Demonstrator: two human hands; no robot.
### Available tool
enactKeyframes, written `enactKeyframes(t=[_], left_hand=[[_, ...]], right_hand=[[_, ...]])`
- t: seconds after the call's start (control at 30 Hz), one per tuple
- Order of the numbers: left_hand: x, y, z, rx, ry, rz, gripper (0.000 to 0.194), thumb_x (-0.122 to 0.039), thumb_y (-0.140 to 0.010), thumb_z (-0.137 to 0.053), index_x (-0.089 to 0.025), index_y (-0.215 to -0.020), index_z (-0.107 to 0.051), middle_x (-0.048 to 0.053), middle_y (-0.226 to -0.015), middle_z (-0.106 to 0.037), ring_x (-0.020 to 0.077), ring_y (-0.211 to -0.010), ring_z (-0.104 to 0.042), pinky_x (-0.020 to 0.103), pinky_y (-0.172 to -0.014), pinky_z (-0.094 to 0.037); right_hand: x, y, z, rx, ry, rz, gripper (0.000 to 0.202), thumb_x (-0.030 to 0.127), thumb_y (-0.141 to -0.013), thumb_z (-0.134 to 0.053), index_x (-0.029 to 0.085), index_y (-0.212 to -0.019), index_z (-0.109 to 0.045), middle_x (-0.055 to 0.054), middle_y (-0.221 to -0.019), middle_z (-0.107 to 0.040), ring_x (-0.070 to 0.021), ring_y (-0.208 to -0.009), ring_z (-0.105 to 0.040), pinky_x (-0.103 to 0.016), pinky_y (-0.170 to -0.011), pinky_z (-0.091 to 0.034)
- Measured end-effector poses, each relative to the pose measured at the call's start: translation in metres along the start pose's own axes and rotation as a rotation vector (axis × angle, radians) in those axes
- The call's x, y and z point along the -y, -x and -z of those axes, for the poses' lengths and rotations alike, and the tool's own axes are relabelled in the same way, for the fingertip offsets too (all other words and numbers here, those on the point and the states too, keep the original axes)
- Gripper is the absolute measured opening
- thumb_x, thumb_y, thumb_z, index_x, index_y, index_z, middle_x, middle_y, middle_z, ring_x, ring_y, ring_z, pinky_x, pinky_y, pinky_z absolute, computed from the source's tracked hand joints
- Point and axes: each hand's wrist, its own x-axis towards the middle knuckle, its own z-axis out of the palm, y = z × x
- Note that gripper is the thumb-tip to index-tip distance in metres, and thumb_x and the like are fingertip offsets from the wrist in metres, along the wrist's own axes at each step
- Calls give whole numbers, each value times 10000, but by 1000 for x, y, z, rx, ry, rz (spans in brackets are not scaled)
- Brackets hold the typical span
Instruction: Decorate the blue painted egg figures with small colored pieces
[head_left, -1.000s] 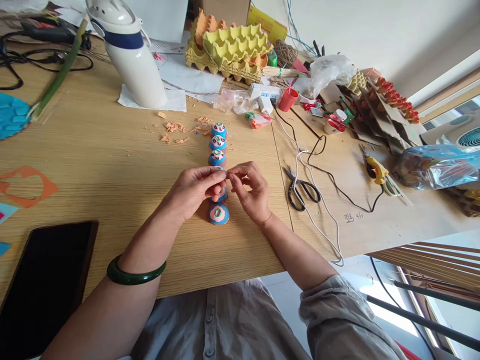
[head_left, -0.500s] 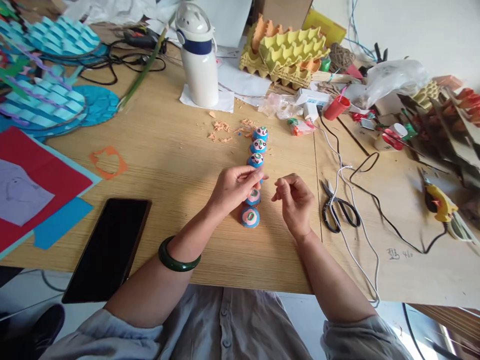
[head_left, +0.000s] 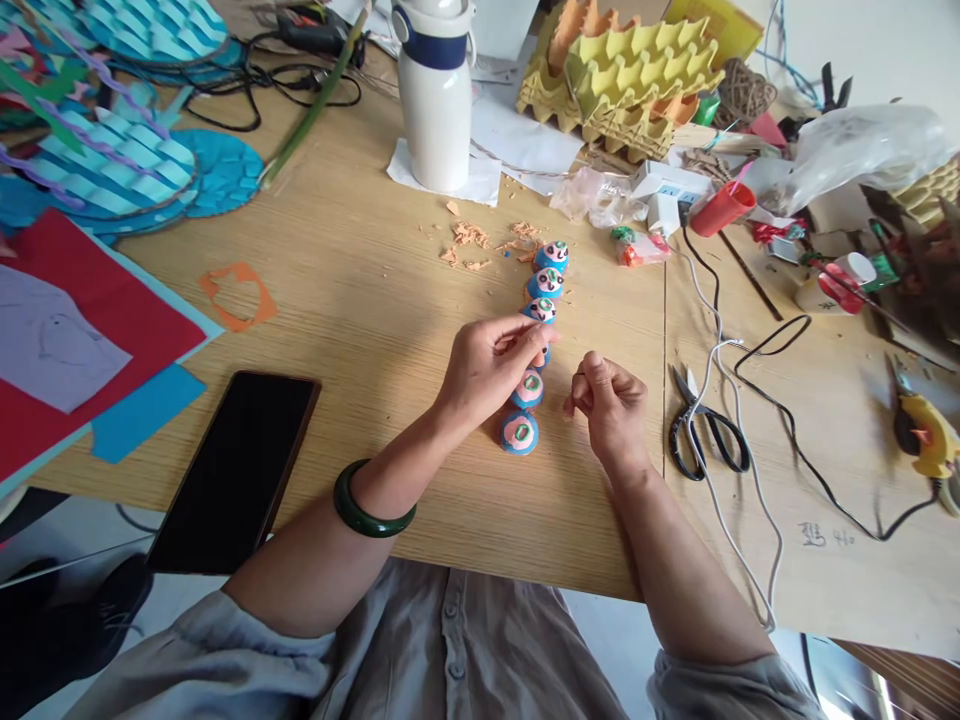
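Note:
A row of several small blue domes runs away from me on the wooden table, each topped with pink and a green ring; the nearest dome (head_left: 519,432) has no dark bits on top, while the farthest dome (head_left: 552,256) carries black ones. Over the middle of the row is my left hand (head_left: 491,365), thumb and fingertips pinched together, partly covering a dome. Whatever lies in that pinch is too small to make out. To the right of the row, my right hand (head_left: 611,400) is closed with curled fingers and the thumb on top; its contents, if any, are hidden.
Black-handled scissors (head_left: 705,425) lie right of my right hand, beside a white cable (head_left: 716,380). A phone (head_left: 236,470) rests at the left front edge. Behind the row are orange scraps (head_left: 469,235), a white bottle (head_left: 435,110) and yellow egg trays (head_left: 637,65). A glue gun (head_left: 926,430) lies far right.
The view has shifted, so the table things appear farther right and the bottle higher. Both hands stay pinched or curled near the row, with little change in their pose.

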Motion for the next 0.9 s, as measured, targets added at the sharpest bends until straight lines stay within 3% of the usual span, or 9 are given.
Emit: enactKeyframes(t=[0.13,0.37,0.47,0.63,0.77,0.9], left_hand=[[0,0,0,5,-12,-8,288,-423,-866,-721,-141,-860,-780,6,-663,-619,72,-527,-501,198,-454,-360],[2,0,0,25,-61,-38,310,-438,-877,-711,-137,-858,-782,4,-652,-618,83,-546,-509,211,-491,-380],[2,1,0,44,-127,-67,288,-412,-895,-688,-142,-867,-785,20,-668,-659,106,-587,-556,224,-543,-417],[7,1,-3,128,-278,-195,203,-323,-854,-751,-174,-979,-811,46,-863,-771,130,-681,-595,254,-648,-457],[11,1,-5,178,-415,-291,96,-258,-853,-759,-179,-878,-808,22,-809,-747,114,-630,-537,266,-655,-431],[10,1,-4,170,-427,-320,156,-228,-910,-683,-183,-802,-785,28,-784,-744,137,-690,-598,269,-688,-442]], right_hand=[[0,-1,0,-15,-21,-21,442,601,-837,-757,206,-669,-653,59,-530,-525,-76,-438,-450,-238,-455,-430],[2,-2,0,-89,-10,-46,474,626,-804,-776,208,-632,-634,67,-497,-500,-76,-419,-461,-242,-446,-406],[3,-2,-1,-46,-17,-60,578,674,-856,-688,212,-541,-544,54,-461,-486,-77,-383,-426,-254,-408,-361],[2,2,-1,-2,0,-42,547,644,-883,-681,209,-563,-590,47,-459,-502,-86,-403,-451,-252,-428,-380],[2,5,-2,40,-3,-8,534,593,-913,-676,201,-559,-599,35,-497,-535,-85,-443,-489,-240,-440,-379],[4,6,-2,86,-68,-61,538,639,-920,-633,205,-603,-634,57,-496,-447,-80,-431,-442,-238,-445,-442]])
